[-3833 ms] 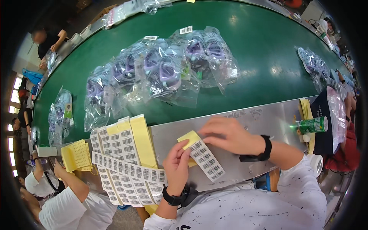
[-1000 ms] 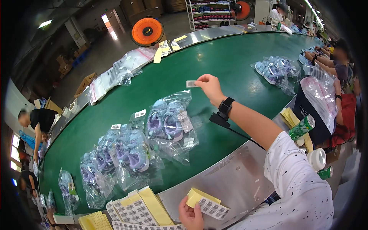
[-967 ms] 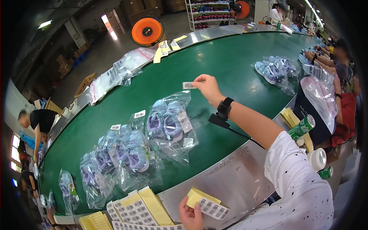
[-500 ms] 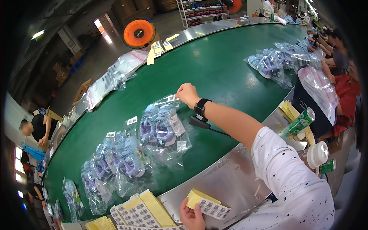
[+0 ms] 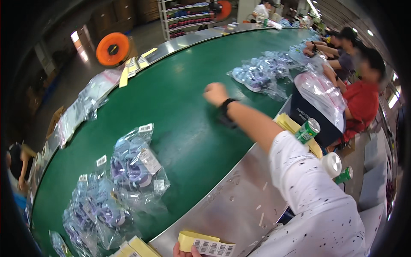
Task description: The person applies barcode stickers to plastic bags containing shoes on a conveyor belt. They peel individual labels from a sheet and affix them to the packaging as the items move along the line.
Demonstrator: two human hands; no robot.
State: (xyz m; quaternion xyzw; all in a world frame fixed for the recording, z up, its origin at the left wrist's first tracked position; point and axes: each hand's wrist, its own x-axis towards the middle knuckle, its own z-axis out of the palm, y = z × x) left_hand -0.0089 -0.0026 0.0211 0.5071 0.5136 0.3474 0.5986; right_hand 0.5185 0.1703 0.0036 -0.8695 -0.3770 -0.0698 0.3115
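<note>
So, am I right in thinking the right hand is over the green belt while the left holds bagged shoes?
Not quite: the head view shows the left hand holding a label strip instead; the right hand is indeed over the green belt.

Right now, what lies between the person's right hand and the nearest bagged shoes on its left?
In the head view, only a bare stretch of green table surface lies between the right hand and those bagged shoes.
</note>
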